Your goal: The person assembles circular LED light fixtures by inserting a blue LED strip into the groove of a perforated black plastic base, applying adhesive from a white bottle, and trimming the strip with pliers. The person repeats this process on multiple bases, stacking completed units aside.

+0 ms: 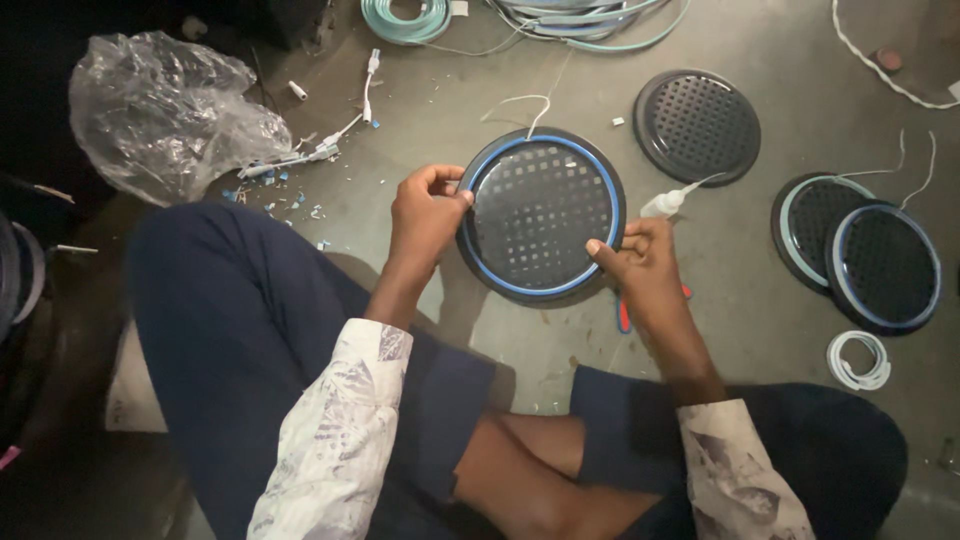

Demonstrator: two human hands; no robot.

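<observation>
A round black perforated disc (540,215) with a blue strip running inside its rim sits in front of me, above the floor. My left hand (425,215) grips its left edge, thumb and fingers pinching the rim and blue strip. My right hand (640,262) holds the lower right edge with the thumb pressed on the strip, and it also holds a small white squeeze bottle (668,201) with its nozzle pointing up and right. A thin white wire (525,103) leads from the top of the disc.
Another black perforated disc (697,125) lies at upper right, two more overlapping ones (865,255) at far right. A coiled white strip (860,360), red-handled tool (625,315), crumpled plastic bag (165,110), light-blue strip coils (410,20) and white cable with connectors (340,135) lie on the concrete floor.
</observation>
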